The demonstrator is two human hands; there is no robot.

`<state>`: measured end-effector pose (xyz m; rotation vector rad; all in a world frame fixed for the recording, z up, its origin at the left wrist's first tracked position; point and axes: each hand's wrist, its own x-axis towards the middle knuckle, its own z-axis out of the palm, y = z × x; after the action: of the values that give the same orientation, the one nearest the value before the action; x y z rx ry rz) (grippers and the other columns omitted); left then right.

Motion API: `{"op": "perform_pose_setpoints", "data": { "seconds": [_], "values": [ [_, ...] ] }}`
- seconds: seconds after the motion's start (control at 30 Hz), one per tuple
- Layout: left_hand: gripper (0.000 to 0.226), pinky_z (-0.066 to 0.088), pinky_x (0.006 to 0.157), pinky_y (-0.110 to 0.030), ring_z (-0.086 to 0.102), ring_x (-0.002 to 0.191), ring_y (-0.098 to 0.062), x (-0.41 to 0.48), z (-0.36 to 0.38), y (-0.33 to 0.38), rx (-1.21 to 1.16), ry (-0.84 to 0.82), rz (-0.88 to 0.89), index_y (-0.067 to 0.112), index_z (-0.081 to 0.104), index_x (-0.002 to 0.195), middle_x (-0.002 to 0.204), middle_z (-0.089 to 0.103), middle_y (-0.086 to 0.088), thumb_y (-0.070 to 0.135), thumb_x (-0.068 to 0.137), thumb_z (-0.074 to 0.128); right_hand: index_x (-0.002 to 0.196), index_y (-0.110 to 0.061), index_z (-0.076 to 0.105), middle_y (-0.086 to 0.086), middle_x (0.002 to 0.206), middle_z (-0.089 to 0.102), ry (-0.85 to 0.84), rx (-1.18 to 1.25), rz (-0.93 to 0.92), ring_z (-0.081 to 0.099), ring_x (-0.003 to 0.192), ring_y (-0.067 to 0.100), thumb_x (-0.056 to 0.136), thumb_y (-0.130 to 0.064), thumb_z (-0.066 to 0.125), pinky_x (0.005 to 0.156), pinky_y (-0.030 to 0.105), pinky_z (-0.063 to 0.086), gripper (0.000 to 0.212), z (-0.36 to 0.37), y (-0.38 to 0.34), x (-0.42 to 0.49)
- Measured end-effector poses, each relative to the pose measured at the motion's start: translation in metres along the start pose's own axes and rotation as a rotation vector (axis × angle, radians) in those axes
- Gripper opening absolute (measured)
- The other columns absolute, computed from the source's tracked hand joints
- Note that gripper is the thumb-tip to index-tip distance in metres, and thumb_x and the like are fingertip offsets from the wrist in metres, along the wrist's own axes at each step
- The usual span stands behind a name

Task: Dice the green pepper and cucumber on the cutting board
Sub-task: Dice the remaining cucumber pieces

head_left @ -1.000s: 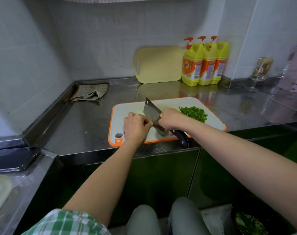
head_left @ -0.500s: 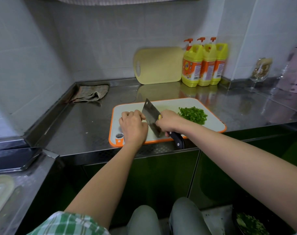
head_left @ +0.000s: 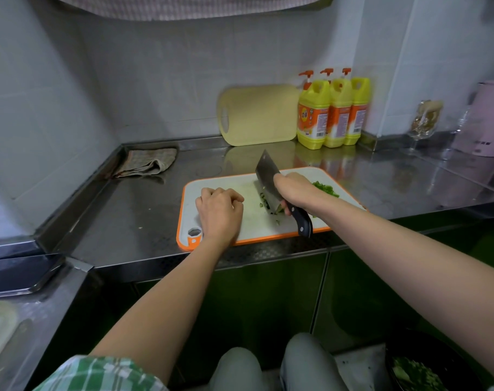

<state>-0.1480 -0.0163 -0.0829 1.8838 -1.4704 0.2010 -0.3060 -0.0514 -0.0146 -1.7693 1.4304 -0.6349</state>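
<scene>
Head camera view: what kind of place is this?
Probably a small kitchen: a steel counter, a cutting board with a cleaver and diced greens, and dish-soap bottles against the tiled wall.

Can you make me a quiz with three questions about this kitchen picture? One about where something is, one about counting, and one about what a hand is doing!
1. Where does the cloth lie?
A) in the counter's back left corner
B) on the board
C) on the floor

2. How many yellow bottles stand in a row?
A) two
B) three
C) five

3. What does the right hand do?
A) lies flat
B) holds the knife
C) lifts a cup

Answers:
1 A: the cloth sits crumpled in that corner.
2 B: three orange pump tops show side by side.
3 B: its fingers curl round the black handle.
</scene>
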Motion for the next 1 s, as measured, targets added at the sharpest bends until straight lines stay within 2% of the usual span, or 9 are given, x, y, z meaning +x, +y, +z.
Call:
{"op": "perform_pose_setpoints", "data": {
  "seconds": [0.1, 0.2, 0.27, 0.47, 0.6, 0.77, 0.83, 0.9, 1.0],
  "values": [
    [0.032, 0.019, 0.077, -0.028, 0.040, 0.109, -0.023, 0.003, 0.000, 0.005, -0.007, -0.035, 0.118, 0.030, 0.066, 0.119, 0.110, 0.062, -0.001, 0.020, 0.094, 0.049, 0.075, -0.004, 0.049, 0.011, 0.062, 0.051, -0.020, 0.113, 0.028, 0.049, 0.045, 0.021, 0.100, -0.026, 0.026, 0.049, 0.024, 0.040, 0.040, -0.003, -0.003, -0.004],
    [0.048, 0.023, 0.086, -0.033, 0.034, 0.115, -0.025, 0.004, 0.009, 0.016, 0.071, -0.162, 0.230, 0.038, 0.045, 0.141, 0.123, 0.049, -0.003, 0.022, 0.096, 0.043, 0.080, -0.006, 0.048, 0.009, 0.063, 0.051, -0.042, 0.165, 0.047, 0.047, 0.045, 0.019, 0.101, -0.024, 0.027, 0.048, 0.024, 0.039, 0.035, -0.004, -0.001, -0.008],
    [0.050, 0.024, 0.090, -0.034, 0.031, 0.118, -0.025, 0.002, 0.016, 0.021, 0.151, -0.222, 0.242, 0.040, 0.038, 0.145, 0.128, 0.043, -0.004, 0.026, 0.098, 0.040, 0.082, -0.004, 0.048, 0.009, 0.062, 0.050, -0.039, 0.189, 0.040, 0.046, 0.043, 0.018, 0.100, -0.023, 0.027, 0.045, 0.021, 0.038, 0.034, -0.005, 0.002, -0.010],
    [0.047, 0.025, 0.096, -0.036, 0.029, 0.122, -0.027, 0.004, 0.025, 0.030, 0.202, -0.251, 0.191, 0.030, 0.043, 0.144, 0.131, 0.040, -0.007, 0.028, 0.097, 0.038, 0.085, -0.006, 0.047, 0.008, 0.061, 0.050, -0.014, 0.238, 0.085, 0.044, 0.041, 0.017, 0.100, -0.023, 0.026, 0.035, 0.011, 0.032, 0.031, -0.017, 0.010, -0.009],
    [0.038, 0.023, 0.095, -0.035, 0.029, 0.122, -0.027, 0.004, 0.026, 0.033, 0.187, -0.250, 0.195, 0.026, 0.062, 0.128, 0.130, 0.042, -0.005, 0.027, 0.096, 0.040, 0.087, -0.004, 0.048, 0.009, 0.061, 0.050, -0.014, 0.263, 0.102, 0.045, 0.042, 0.018, 0.099, -0.022, 0.027, 0.036, 0.012, 0.033, 0.030, -0.019, 0.013, -0.007],
    [0.031, 0.029, 0.089, -0.037, 0.040, 0.115, -0.029, 0.011, 0.013, 0.035, -0.001, -0.068, 0.072, 0.020, 0.068, 0.114, 0.117, 0.057, -0.009, 0.027, 0.098, 0.042, 0.075, -0.003, 0.054, 0.015, 0.066, 0.058, -0.006, 0.174, -0.013, 0.053, 0.051, 0.024, 0.098, -0.017, 0.035, 0.054, 0.025, 0.045, 0.032, -0.016, 0.011, -0.006],
    [0.034, 0.036, 0.075, -0.037, 0.054, 0.096, -0.031, 0.015, 0.004, 0.042, -0.257, -0.082, -0.056, 0.017, 0.064, 0.085, 0.095, 0.064, -0.013, 0.031, 0.101, 0.038, 0.080, -0.004, 0.057, 0.015, 0.067, 0.061, 0.001, 0.048, -0.119, 0.058, 0.055, 0.025, 0.100, -0.022, 0.040, 0.063, 0.029, 0.049, 0.032, -0.009, 0.007, -0.005],
    [0.046, 0.040, 0.061, -0.034, 0.058, 0.070, -0.026, 0.018, -0.006, 0.052, -0.612, -0.248, -0.274, 0.013, 0.057, 0.077, 0.078, 0.066, -0.011, 0.045, 0.101, 0.034, 0.083, -0.006, 0.062, 0.013, 0.072, 0.067, 0.037, -0.151, -0.224, 0.063, 0.064, 0.027, 0.099, -0.027, 0.045, 0.071, 0.034, 0.051, 0.031, 0.000, 0.005, -0.005],
    [0.047, 0.036, 0.052, -0.029, 0.049, 0.051, -0.023, 0.019, -0.009, 0.053, -0.733, -0.325, -0.408, 0.007, 0.055, 0.069, 0.063, 0.058, -0.013, 0.039, 0.100, 0.040, 0.096, -0.008, 0.068, 0.012, 0.088, 0.070, 0.087, -0.356, -0.341, 0.065, 0.080, 0.029, 0.093, -0.031, 0.054, 0.075, 0.038, 0.053, 0.027, 0.015, 0.004, -0.014]
  ]
}}
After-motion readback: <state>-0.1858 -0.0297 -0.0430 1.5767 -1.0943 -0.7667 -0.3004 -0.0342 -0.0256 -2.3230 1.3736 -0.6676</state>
